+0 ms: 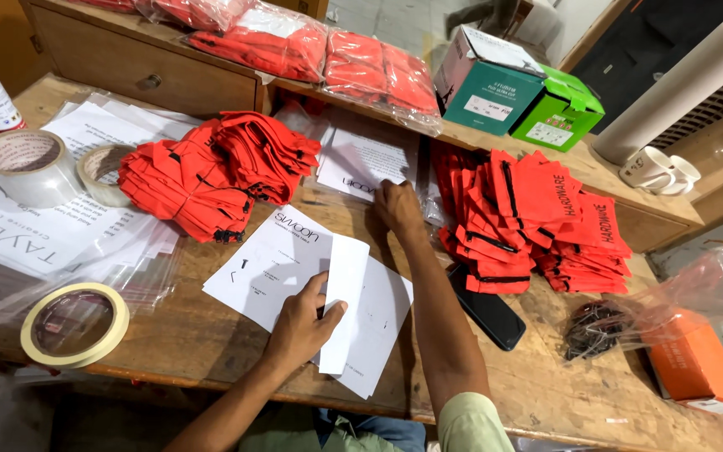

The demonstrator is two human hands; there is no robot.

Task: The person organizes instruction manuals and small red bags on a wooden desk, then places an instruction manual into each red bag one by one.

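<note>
White paper sheets (294, 268) lie on the wooden table (546, 385); left hand (303, 322) grasps a folded sheet (346, 301); right hand (399, 208), fingers loose, presses a bagged sheet (361, 163) between red pouch piles (211, 176).

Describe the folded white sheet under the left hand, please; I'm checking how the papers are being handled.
The folded white sheet looks like thin paper, creased lengthwise into a narrow upright strip. It lies flat on other white sheets with small black print, near the front edge of the wooden table. The left hand presses its lower left edge, thumb on top. Its face is blank.
</note>
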